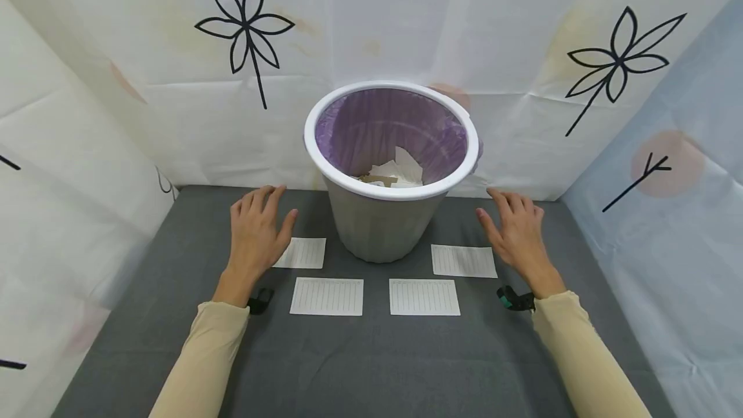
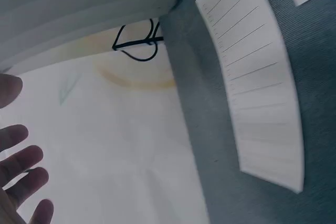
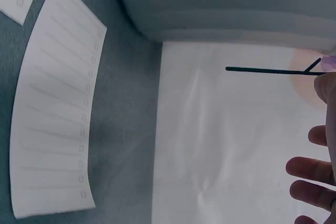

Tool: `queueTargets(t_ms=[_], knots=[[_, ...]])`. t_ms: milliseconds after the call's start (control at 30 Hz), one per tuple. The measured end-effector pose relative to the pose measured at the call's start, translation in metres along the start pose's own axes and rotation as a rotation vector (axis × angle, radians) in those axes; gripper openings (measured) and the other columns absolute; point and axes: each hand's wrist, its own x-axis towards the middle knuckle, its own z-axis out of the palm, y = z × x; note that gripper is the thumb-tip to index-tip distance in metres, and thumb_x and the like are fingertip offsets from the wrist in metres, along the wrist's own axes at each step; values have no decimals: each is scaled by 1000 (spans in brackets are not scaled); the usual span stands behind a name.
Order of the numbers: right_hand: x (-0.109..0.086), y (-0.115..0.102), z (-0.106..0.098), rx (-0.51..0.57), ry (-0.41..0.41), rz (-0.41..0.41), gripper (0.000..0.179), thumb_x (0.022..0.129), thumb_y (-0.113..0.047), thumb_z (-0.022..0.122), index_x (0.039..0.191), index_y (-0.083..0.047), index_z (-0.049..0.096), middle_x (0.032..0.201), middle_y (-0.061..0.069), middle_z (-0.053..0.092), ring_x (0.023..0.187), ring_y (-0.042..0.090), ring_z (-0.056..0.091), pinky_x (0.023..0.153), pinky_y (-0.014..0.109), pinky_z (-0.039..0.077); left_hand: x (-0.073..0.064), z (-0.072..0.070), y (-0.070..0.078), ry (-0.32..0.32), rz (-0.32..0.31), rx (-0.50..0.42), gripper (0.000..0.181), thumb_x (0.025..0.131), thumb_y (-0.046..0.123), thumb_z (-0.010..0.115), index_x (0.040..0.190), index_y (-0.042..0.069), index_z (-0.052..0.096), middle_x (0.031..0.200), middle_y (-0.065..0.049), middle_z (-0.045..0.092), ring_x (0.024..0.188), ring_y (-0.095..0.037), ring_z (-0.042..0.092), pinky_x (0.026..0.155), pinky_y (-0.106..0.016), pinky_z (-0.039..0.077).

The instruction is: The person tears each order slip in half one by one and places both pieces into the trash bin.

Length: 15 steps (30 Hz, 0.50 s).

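Observation:
A grey trash can (image 1: 380,224) with a white rim and a purple liner stands at the back of the table, crumpled paper scraps (image 1: 400,169) inside it. To its left is my left hand (image 1: 255,231), fingers loosely spread and holding nothing, near a lined paper card (image 1: 304,253). On the other side my right hand (image 1: 516,231) is likewise spread with nothing in it, beside another lined card (image 1: 461,261). Two more lined cards, a left one (image 1: 327,297) and a right one (image 1: 424,297), lie flat in front of the can. Both wrist views show fingers apart from the cards.
The dark grey table (image 1: 360,366) is bordered by white cloth walls (image 1: 377,18) with black leaf drawings (image 1: 246,24). A bluish cloth panel (image 1: 685,244) rises on the right. A thin dark cord (image 1: 165,182) hangs at the back left corner.

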Motion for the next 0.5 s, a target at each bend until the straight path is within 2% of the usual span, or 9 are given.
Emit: queueTargets(t_ms=[133, 267, 367, 500], knots=[[-6, -7, 2, 91, 25, 9, 42, 98, -22, 65, 130, 5, 59, 115, 28, 59, 107, 49, 49, 83, 63, 30, -14, 3, -1, -34, -38, -114, 49, 94, 27, 70, 134, -2, 61, 127, -26, 58, 114, -47, 53, 91, -64, 38], [-13, -15, 5, 201, 36, 42, 35, 92, -9, 71, 122, 6, 64, 104, 24, 63, 94, 42, 54, 78, 53, 35, -31, 7, -2, -120, -122, -277, 48, 92, 21, 74, 132, -2, 62, 120, -22, 59, 105, -40, 57, 86, -58, 44], [-20, -22, 8, 253, 25, 79, 31, 92, -7, 73, 120, 4, 66, 100, 20, 65, 88, 36, 57, 72, 45, 42, -44, 8, -4, -231, -204, -376, 46, 91, 17, 76, 132, -1, 63, 112, -18, 61, 96, -32, 59, 81, -50, 48], [-31, -35, 15, 331, 12, 127, 29, 90, -6, 75, 117, 2, 68, 97, 15, 67, 83, 29, 60, 68, 38, 47, -60, 10, -7, -431, -278, -446, 49, 88, 20, 81, 130, 1, 65, 104, -12, 62, 86, -22, 57, 72, -37, 50]])
